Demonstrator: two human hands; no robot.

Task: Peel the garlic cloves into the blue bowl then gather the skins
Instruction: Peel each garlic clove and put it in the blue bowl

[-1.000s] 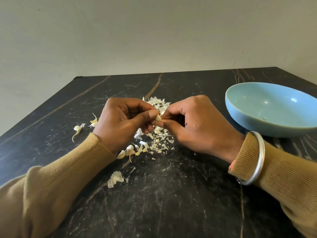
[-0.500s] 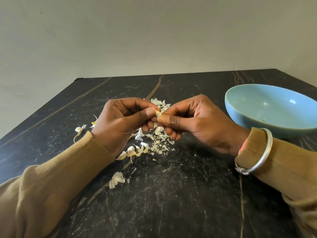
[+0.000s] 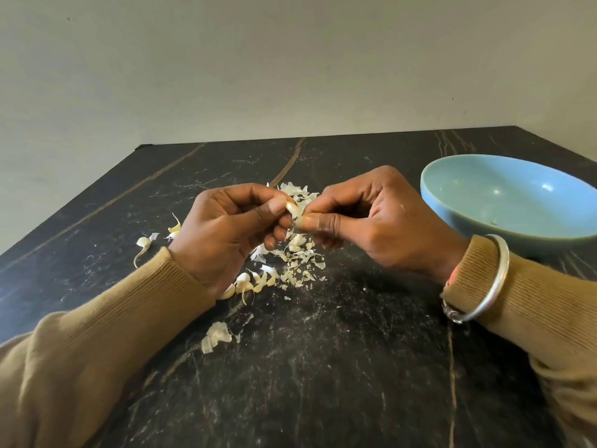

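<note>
A small pale garlic clove (image 3: 293, 209) is pinched between my two hands above the dark table. My left hand (image 3: 232, 231) holds it with thumb and curled fingers. My right hand (image 3: 371, 221) pinches its other end with the thumb tip against the fingers. Below and behind them lies a heap of white skins (image 3: 297, 257). Several unpeeled cloves (image 3: 248, 284) lie by my left wrist, and a few more (image 3: 143, 244) sit further left. The blue bowl (image 3: 458, 211) stands at the right, beside my right wrist.
The black marble table (image 3: 323, 367) is dusted with skin flakes. A loose skin piece (image 3: 216, 336) lies near the front. A plain wall rises behind the table's far edge. A silver bangle (image 3: 491, 286) circles my right wrist.
Both hands have lifted slightly and the clove shows more between the fingertips. My right thumb has slid along it, and a thin skin strip now hangs below.
</note>
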